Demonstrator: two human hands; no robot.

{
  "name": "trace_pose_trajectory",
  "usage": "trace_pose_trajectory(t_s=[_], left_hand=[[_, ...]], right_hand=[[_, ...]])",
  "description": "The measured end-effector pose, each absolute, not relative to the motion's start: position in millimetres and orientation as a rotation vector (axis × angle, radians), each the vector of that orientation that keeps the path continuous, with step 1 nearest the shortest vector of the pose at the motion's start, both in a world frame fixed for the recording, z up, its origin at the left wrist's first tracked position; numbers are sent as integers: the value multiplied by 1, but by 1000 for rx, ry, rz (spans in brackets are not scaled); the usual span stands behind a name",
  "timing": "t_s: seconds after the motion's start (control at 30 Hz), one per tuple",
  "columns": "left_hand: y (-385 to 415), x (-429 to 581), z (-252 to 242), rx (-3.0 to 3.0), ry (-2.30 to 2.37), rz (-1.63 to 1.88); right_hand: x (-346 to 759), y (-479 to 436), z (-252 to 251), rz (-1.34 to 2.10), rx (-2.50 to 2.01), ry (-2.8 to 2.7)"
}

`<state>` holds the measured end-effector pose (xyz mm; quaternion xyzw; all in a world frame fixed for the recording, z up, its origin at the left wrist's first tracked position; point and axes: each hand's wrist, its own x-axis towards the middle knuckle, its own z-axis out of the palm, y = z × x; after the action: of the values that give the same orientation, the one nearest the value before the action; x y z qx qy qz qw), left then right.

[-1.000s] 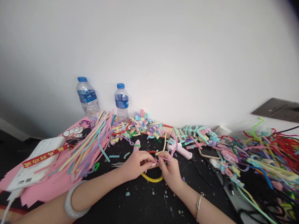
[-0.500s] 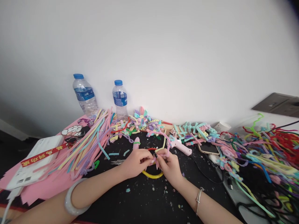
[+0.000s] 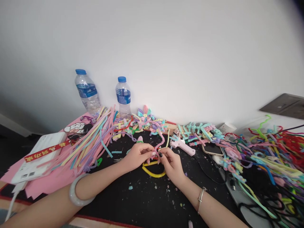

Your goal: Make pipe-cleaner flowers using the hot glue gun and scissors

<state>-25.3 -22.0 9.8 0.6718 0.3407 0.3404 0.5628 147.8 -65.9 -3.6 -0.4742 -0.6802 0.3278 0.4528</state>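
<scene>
My left hand (image 3: 140,155) and my right hand (image 3: 172,163) meet near the middle of the black mat, fingertips pinched close together. Between them is a pink pipe cleaner (image 3: 161,143), one fuzzy length of which rises from the fingers toward a pastel flower cluster (image 3: 158,126). Both hands grip it; the exact spot is partly covered by the fingers. Under my hands lies a ring, yellow (image 3: 154,174) at the front with some red behind. A pale lilac glue gun (image 3: 184,147) rests to the right of my right hand.
Loose pastel pipe cleaners (image 3: 95,136) lie on pink sheets (image 3: 40,186) at left, beside a white box-shaped device (image 3: 42,155). Two water bottles (image 3: 123,99) stand against the wall. Tangled pipe cleaners (image 3: 280,167), a phone (image 3: 212,150) and cables are at right. Small scraps dot the mat.
The pink pipe cleaner, earlier arched over to the right of my right hand, now rises from between both hands. My fingers have shifted slightly upward. The view has tilted a little.
</scene>
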Motion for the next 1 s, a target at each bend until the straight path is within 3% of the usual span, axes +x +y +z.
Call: trace_pose_trajectory(t_s=[0.4,1.0], left_hand=[[-18,-28,11,1536,724,736],[-26,-26,11,1994,731,656]], right_hand=[[146,-65,2,729,-1141,-1765],[144,-63,0,582,-1177,-1945]])
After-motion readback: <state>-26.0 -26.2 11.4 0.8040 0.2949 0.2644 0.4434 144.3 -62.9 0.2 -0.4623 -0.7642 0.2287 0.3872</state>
